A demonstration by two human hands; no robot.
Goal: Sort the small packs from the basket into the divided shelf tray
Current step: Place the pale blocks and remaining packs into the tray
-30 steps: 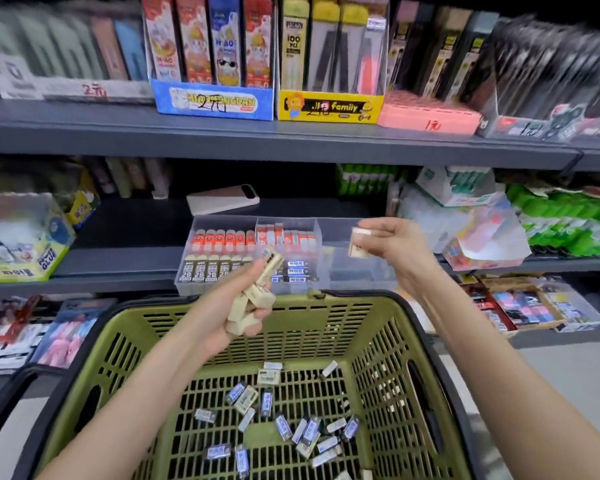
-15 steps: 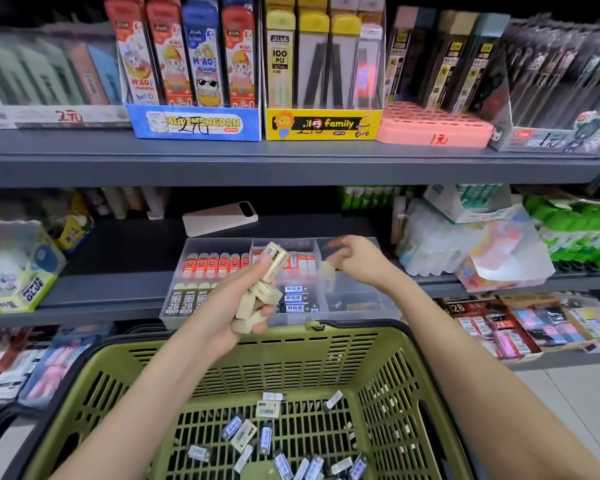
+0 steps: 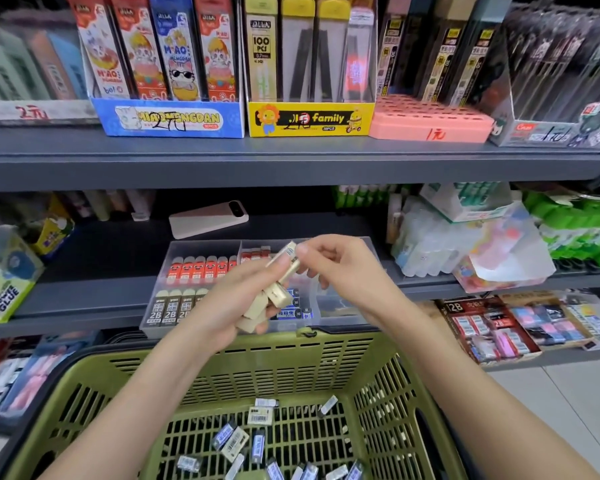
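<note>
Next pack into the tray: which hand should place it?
Probably right hand: it pinches the top pack and sits over the tray, at its right compartment; left hand is gripping the beige packs.

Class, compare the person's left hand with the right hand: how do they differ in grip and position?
The left hand grips a bundle of beige packs; the right hand pinches the tip of the top pack. The left hand sits lower, the right hand higher. Both are bare and meet in front of the divided tray, above the basket.

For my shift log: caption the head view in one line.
Left hand grips several beige packs, right hand pinches the topmost, above the green basket before the divided tray.
</note>
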